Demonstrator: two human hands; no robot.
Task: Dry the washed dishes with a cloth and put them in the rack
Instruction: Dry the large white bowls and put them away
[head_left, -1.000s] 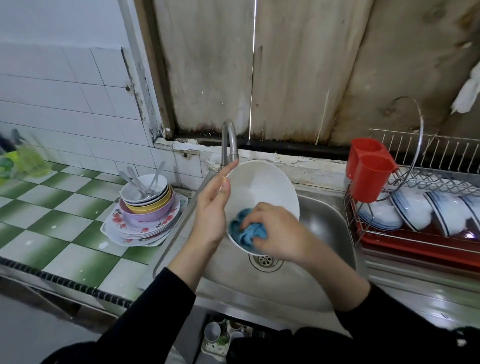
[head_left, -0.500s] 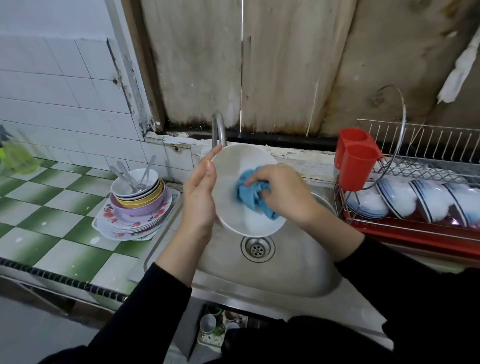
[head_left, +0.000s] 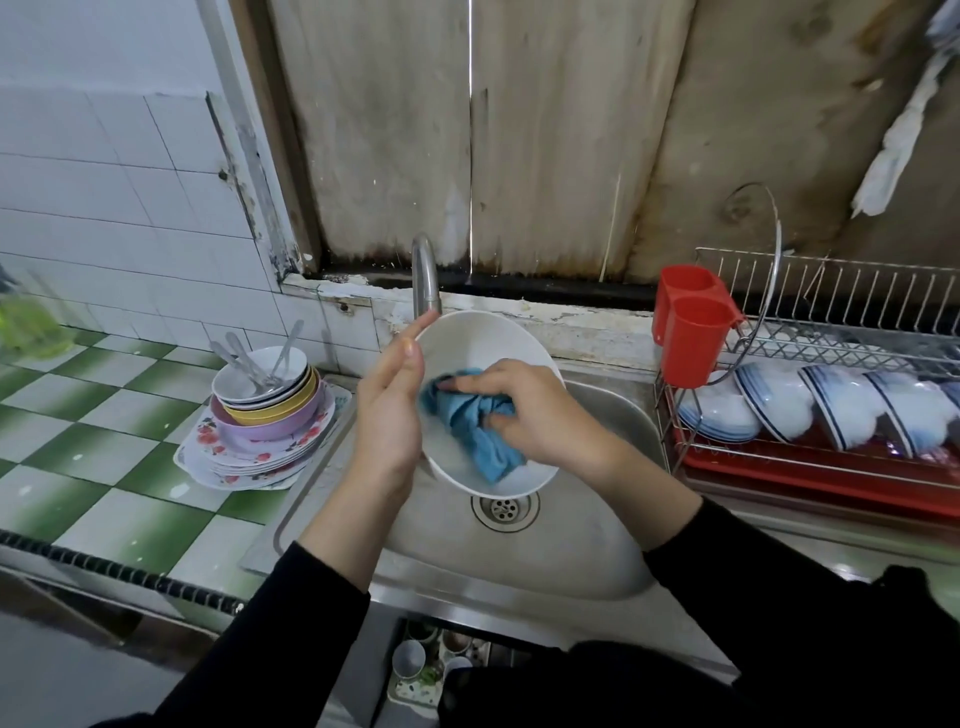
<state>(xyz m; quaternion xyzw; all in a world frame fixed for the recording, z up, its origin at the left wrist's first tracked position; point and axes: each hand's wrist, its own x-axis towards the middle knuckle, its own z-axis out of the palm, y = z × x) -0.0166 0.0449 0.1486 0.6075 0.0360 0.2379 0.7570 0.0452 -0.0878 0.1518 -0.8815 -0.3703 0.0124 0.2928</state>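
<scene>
Over the steel sink (head_left: 613, 415) I hold a white bowl (head_left: 483, 343) tilted on edge, its inside facing me. My left hand (head_left: 387, 415) grips its left rim. My right hand (head_left: 540, 415) clutches a bunched blue cloth (head_left: 467, 426) and presses it against the inside of the bowl. A wire dish rack (head_left: 841, 291) stands to the right, with several white, blue-striped bowls (head_left: 779, 400) on edge in its lower tier.
A stack of plates and bowls (head_left: 260, 421) with spoons on top sits on the green checked counter, left of the sink. The tap (head_left: 426, 275) rises just behind the bowl. Red cutlery cups (head_left: 691, 322) hang on the rack's left end.
My right hand has carried the cloth from the bowl's lower part up and across its inside, toward the left rim. The bowl stays held over the sink.
</scene>
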